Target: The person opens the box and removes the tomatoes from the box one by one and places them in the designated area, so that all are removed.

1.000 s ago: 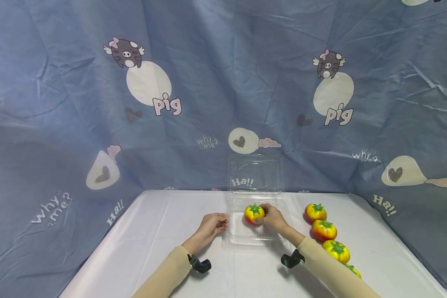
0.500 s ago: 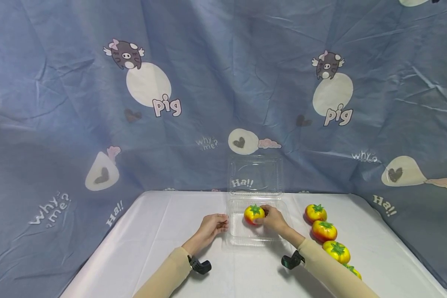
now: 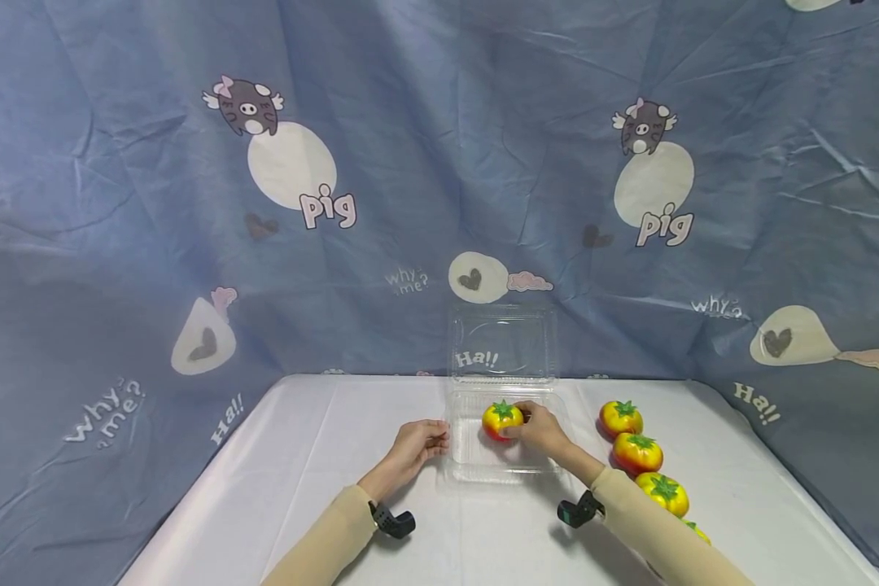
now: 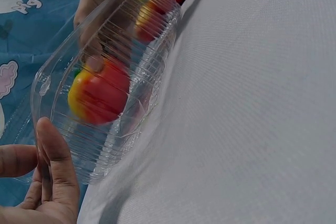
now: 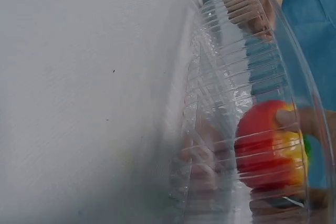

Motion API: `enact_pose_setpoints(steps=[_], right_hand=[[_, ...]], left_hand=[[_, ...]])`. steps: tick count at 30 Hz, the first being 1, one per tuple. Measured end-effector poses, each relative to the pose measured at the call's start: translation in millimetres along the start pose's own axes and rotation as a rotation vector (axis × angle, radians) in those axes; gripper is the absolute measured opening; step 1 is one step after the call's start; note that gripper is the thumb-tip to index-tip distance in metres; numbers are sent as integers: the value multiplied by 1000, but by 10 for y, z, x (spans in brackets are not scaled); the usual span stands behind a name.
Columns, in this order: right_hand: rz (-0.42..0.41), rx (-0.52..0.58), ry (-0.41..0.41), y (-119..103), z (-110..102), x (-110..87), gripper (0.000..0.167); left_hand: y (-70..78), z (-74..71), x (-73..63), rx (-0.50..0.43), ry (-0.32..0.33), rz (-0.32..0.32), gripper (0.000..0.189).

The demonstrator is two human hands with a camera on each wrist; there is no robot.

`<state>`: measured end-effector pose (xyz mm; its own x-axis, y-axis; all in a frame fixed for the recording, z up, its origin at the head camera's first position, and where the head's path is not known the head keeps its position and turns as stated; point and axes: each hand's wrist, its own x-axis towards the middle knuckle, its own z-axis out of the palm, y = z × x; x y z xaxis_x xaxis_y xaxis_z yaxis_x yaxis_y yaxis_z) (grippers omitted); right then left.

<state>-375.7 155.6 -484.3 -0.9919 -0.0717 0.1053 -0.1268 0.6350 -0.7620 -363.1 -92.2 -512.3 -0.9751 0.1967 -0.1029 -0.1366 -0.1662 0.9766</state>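
A clear plastic clamshell container [image 3: 476,468] lies on the table with its lid [image 3: 505,342] raised behind it. My left hand [image 3: 413,452] pinches the left rim of the container's base; the left wrist view shows the thumb [image 4: 52,140] against the rim. Inside the base, my right hand [image 3: 545,431] holds a shiny red-and-yellow tomato [image 3: 500,419] with a green leafy top. Through the clear wall in the right wrist view, a finger presses on the tomato [image 5: 262,140]. How close the tomato's underside is to the container floor, I cannot tell.
Several similar tomatoes [image 3: 637,453] stand in a slanting row right of the container, the nearest partly hidden by the right sleeve [image 3: 659,529]. A white cloth covers the table [image 3: 352,423]. A blue printed curtain [image 3: 410,163] hangs behind and at the sides.
My right hand and the tomato have shifted very slightly to the right within the container. The left hand keeps its place on the rim.
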Motion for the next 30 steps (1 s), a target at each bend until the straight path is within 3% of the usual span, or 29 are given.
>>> enact_pose_setpoints(steps=[14,20,30], right_hand=[[-47,78,-20,28,-71,-118,60],[-68,87,-19,9,-127,-160,61],[-28,84,-34,-6,-218,-223,61]], left_hand=[[-20,-31,6,1,-18,-6,39],[-2,-12,-8,5,7,1,36],[4,3,-8,6,18,0,34]])
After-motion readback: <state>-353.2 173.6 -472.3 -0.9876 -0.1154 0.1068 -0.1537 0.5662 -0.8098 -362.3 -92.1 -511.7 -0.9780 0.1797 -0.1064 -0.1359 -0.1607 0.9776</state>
